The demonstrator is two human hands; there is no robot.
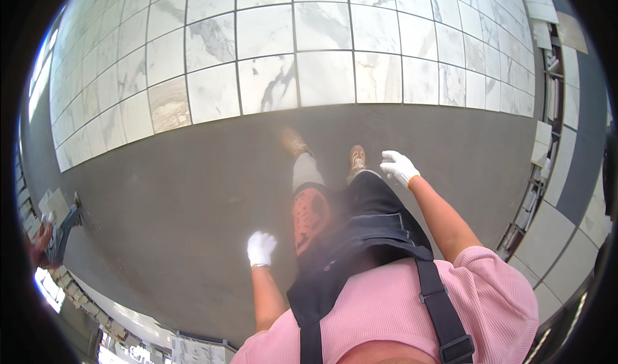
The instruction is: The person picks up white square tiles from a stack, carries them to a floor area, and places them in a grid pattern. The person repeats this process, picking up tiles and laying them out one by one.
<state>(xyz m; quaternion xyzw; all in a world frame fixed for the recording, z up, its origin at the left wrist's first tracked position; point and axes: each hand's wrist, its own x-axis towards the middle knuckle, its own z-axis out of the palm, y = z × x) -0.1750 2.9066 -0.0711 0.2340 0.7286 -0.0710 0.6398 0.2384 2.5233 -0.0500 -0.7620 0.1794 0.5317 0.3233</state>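
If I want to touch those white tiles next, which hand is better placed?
Right, I'd say. Your right hand is farther forward, closer to the tiles, while your left hand hangs farther back. Neither touches them.

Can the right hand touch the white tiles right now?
Probably not without bending down or stepping closer: the white tiles lie on the floor beyond the shoes. Nothing seems to block the right hand, though.
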